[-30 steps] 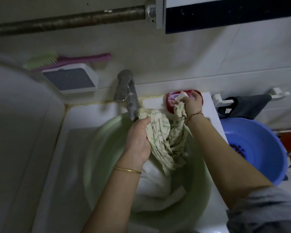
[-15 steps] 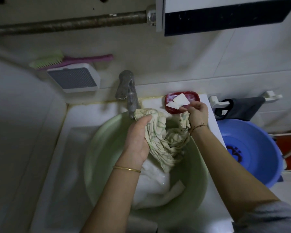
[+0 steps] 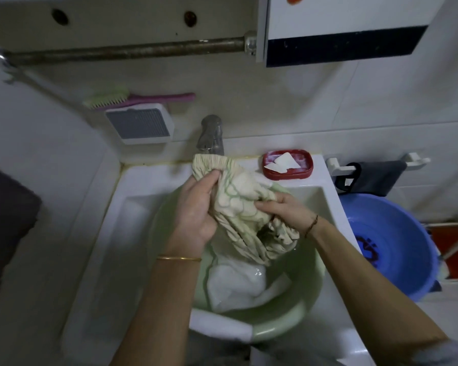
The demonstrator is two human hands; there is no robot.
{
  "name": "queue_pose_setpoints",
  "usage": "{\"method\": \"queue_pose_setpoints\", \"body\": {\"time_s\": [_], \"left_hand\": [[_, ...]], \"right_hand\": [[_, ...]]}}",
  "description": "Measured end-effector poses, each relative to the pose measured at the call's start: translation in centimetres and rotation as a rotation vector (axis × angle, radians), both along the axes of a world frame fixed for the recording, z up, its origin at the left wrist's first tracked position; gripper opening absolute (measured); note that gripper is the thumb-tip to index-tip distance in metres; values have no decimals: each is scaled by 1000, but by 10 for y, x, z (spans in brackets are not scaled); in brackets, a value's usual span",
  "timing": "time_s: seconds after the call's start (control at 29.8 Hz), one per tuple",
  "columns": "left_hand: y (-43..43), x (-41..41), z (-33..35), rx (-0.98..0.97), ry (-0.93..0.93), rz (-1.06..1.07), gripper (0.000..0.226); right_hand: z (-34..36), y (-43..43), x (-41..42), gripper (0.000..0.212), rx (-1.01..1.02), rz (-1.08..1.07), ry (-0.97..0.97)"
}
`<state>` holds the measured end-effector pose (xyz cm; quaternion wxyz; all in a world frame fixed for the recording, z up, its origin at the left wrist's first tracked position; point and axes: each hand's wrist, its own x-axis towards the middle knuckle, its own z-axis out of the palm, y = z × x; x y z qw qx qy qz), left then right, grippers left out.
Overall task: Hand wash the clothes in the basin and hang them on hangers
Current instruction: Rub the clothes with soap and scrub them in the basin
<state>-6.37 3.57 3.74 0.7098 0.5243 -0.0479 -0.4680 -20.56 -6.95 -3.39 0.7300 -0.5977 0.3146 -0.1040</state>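
Garment: cream cloth with green line pattern [image 3: 238,207], bunched and held over the green basin [image 3: 310,294], its elastic waistband uppermost, just in front of the tap [image 3: 210,136].
Handling: wet cloth, so I judge it soft, limp and heavier than it looks; likely slick if soaped. The gathered waistband looks the firmest place to take hold, since the loose folds below would slide and stretch.
Left hand: left hand [image 3: 193,210] sits on the tap-side left of the bundle, palm turned toward it, fingers and thumb curled round the waistband end, gripping it.
Right hand: right hand [image 3: 283,210] comes in from the right of the basin, fingers bent and pinching a fold in the middle of the cloth, knuckles up.
Pose: both forearms reach forward over the basin's near rim, wrists close together, hands set for rubbing cloth against cloth.
Still in basin: white garment [image 3: 238,286] lies soaking in the water at the bottom, under the held bundle.
Soap: white bar [image 3: 280,163] rests in the red soap dish [image 3: 287,173] on the sink ledge, beyond the basin to the right of the tap.
Further out: blue basin [image 3: 397,249] stands right of the sink; a brush [image 3: 132,100] lies on the wall shelf left of the tap.
Stage: washing, by my judgement; no hangers in view.
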Motion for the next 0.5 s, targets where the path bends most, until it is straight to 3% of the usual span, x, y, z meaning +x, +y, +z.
{"method": "queue_pose_setpoints", "body": {"time_s": [0.13, 0.2, 0.27, 0.34, 0.4, 0.5], "left_hand": [[13, 0, -7, 56, -38, 6, 18], [17, -3, -16, 90, 44, -15, 28], [13, -3, -23, 94, 110, -12, 39], [10, -3, -25, 90, 164, 51, 38], [3, -5, -30, 91, 187, 133, 37], [1, -12, -44, 139, 183, 180, 41]], "right_hand": [[9, 20, -3, 16, 332, -286, -369], [10, 28, 5, 27, 485, -386, -399], [12, 36, 13, 30, 492, -476, -321], [15, 46, 18, 31, 136, -542, -255], [22, 62, 25, 42, -219, -435, -231], [27, 90, 40, 23, -459, -289, -140]]}}
